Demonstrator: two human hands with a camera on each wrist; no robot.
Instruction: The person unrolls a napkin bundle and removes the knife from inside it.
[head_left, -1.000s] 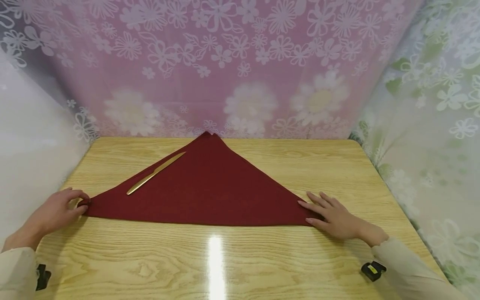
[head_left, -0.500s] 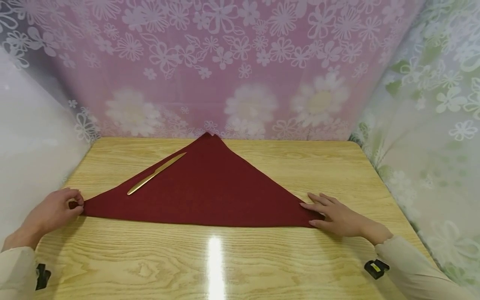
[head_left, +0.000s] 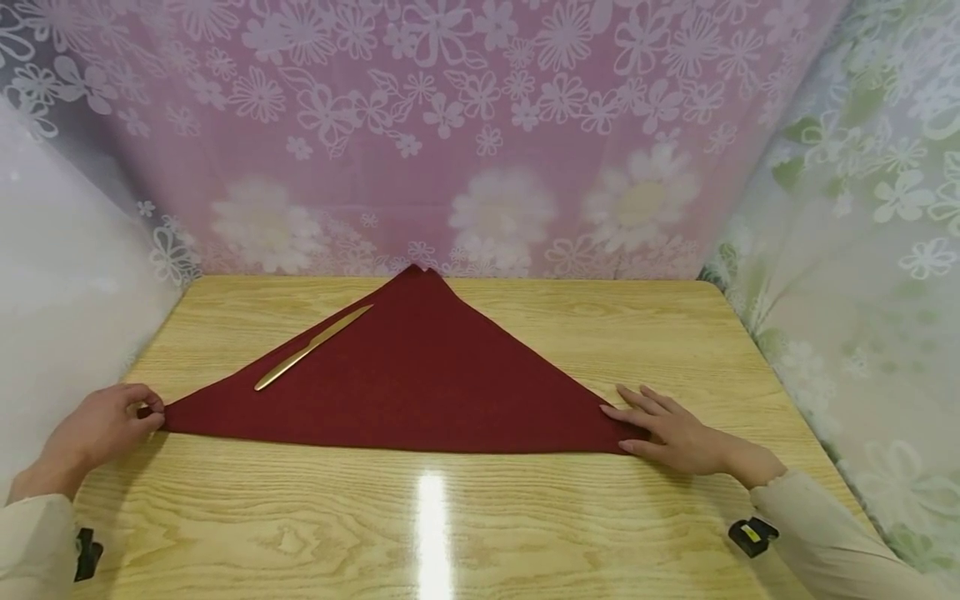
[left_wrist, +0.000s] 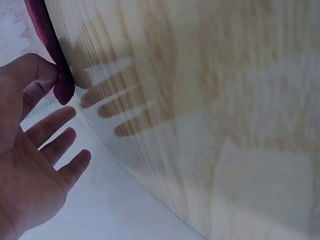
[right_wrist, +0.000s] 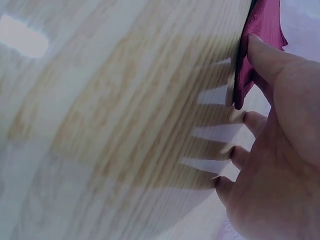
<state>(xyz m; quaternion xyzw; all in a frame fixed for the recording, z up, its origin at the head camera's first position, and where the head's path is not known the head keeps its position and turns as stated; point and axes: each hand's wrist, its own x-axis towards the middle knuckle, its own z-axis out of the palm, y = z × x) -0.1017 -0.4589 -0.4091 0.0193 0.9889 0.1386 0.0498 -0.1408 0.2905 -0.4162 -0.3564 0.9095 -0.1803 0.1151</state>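
Observation:
A dark red cloth napkin, folded into a triangle, lies on the wooden table with its long side toward me. On its left part rests a gold table knife, set at a slant. My left hand pinches the napkin's left corner between thumb and index finger; the other fingers are spread apart in the left wrist view. At the right corner, my right hand rests flat on the cloth with fingers extended. In the right wrist view its thumb presses on the napkin.
The light wood table reflects a bright strip of light in front of the napkin. A pink floral curtain stands behind the far edge. Pale floral sheets flank both sides. Black wrist devices sit at both sleeves.
My left hand has shifted slightly left with the pinched corner. The right hand has slid a little to the right and then stayed still. Knife and napkin top have not moved noticeably.

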